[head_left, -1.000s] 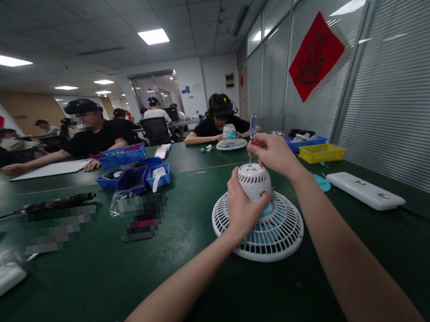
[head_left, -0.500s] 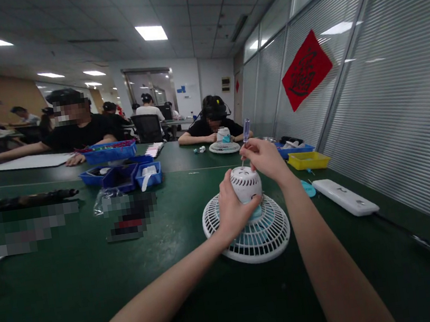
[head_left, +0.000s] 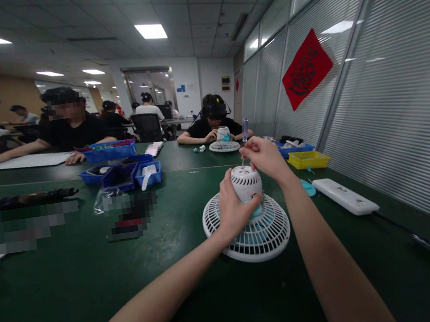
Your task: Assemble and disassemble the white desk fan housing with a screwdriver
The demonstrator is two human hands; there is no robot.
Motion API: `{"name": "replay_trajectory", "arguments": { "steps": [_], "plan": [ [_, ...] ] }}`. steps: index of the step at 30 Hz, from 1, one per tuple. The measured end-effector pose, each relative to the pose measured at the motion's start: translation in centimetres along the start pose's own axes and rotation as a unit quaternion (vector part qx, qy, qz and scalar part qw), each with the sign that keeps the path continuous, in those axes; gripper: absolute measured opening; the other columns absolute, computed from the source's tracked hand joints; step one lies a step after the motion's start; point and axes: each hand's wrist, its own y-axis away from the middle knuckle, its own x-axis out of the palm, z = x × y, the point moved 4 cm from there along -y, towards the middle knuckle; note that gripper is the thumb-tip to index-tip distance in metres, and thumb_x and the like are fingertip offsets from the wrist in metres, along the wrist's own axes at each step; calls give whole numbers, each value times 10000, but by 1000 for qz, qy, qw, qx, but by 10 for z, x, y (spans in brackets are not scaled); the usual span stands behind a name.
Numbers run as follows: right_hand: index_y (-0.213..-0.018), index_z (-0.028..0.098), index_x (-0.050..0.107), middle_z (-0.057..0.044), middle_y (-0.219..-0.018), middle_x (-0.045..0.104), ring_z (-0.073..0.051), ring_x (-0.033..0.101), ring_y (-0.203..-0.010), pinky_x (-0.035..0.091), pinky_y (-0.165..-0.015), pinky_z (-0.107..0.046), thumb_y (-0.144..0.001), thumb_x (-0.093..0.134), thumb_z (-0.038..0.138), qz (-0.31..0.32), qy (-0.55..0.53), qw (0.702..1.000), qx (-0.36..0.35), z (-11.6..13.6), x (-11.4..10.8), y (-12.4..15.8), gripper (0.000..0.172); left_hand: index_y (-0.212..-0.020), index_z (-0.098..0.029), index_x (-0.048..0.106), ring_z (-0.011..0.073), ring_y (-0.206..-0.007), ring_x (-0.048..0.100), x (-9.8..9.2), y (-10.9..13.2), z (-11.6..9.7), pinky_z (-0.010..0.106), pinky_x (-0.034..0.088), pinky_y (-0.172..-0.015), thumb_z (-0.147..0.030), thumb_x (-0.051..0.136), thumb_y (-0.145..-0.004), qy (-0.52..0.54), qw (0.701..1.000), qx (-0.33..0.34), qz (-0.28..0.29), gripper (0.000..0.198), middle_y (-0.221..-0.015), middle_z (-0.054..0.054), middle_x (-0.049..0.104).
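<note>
A white fan (head_left: 247, 183) lies grille-down on the green table, its rounded motor housing on top and pale blue parts showing through the slats. My left hand (head_left: 233, 207) is closed around the left side of the housing, thumb across the front. In my right hand (head_left: 261, 155) is a screwdriver (head_left: 245, 127) with a clear purplish handle, pinched by the shaft below that handle. Its shaft points down to the top of the housing. The tip's exact seat is too small to make out.
Blue bins (head_left: 121, 175) with parts stand left of centre; a yellow tray (head_left: 309, 160) and a white power strip (head_left: 346, 197) lie to the right. An electric screwdriver (head_left: 32, 199) rests at far left. Across the table a person (head_left: 214, 115) handles another fan (head_left: 224, 145).
The screwdriver handle has tilted slightly and shifted a little in my right fingers. My left hand and the fan stay in place. Opposite, the person's hands have moved at their fan.
</note>
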Motion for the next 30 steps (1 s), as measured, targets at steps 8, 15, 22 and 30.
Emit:
{"name": "replay_trajectory", "arguments": {
  "steps": [8,15,22,30],
  "plan": [
    [-669,156,563,-33,-691,687,-61,485,-378,394,-442,-205,-817,545,160,13,-1,1000,-14,-2,1,-2,149,-1390,-167,255,292,-1279,406,0,-1,0,452,313,-1080,-315,671,-659,-7,1000,-7,7,854,-1359,153,405],
    [-725,136,595,-52,-764,704,-54,483,-372,395,-430,-196,-837,501,131,32,-3,999,-5,-2,2,-2,146,-1381,-153,262,291,-1276,407,0,-1,0,451,310,-1082,-312,662,-661,-12,1000,0,6,839,-1353,164,410],
    [-705,146,594,-50,-753,689,-52,489,-393,404,-439,-185,-870,500,246,3,31,999,-21,3,-1,0,215,-1388,-176,253,294,-1277,408,-1,0,0,459,303,-1085,-308,670,-656,-8,1000,-1,2,853,-1345,152,414],
    [-745,164,528,-29,-708,671,-65,502,-391,408,-440,-202,-825,571,251,1,-54,999,5,-6,-1,-3,126,-1389,-198,258,299,-1290,402,-3,1,-1,466,304,-1083,-314,675,-661,0,1000,-8,7,847,-1369,144,397]
  ]
}}
